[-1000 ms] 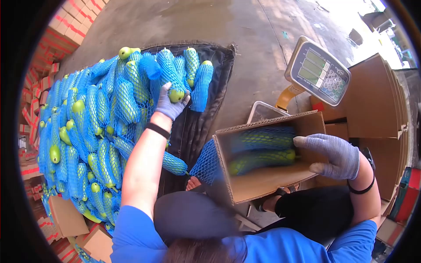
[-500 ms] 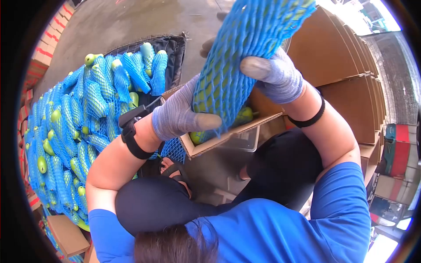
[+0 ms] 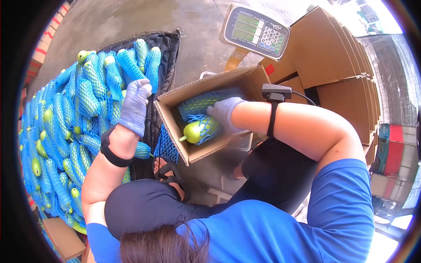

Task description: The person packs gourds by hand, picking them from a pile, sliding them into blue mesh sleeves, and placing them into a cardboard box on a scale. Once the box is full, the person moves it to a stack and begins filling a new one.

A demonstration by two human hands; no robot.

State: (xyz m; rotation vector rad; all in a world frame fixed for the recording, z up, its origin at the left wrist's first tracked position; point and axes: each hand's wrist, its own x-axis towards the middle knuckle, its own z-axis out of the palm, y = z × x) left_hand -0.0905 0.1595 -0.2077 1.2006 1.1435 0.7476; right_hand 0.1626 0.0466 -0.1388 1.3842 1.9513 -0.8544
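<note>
The netted green fruit [image 3: 198, 129] lies inside the open cardboard box [image 3: 173, 127], near the box's front wall, with its stem end pointing toward the left wall. A blue foam net covers most of it, and the green tip sticks out. The right hand [image 3: 224, 113], in a light knit glove, rests on this fruit from the right side and grasps it with the fingers curved around the net. A second netted fruit [image 3: 206, 100] lies behind it, closer to the back wall of the box. A black strap with a small device [image 3: 275, 92] sits on the right forearm.

The left hand [image 3: 133, 105], in a grey knit glove, is released and holds nothing; its fingers are stretched out above the near edge of the pile of netted fruits [image 3: 74, 118], just beside the left wall of the box. The pile lies on a dark sheet [image 3: 169, 48] spread on the concrete floor [image 3: 131, 22]. A black band [image 3: 112, 153] is around the left wrist.

A digital scale display [image 3: 255, 31] stands behind the box, at its back right corner. Flat folded cartons [image 3: 337, 57] are stacked to the right of it.
</note>
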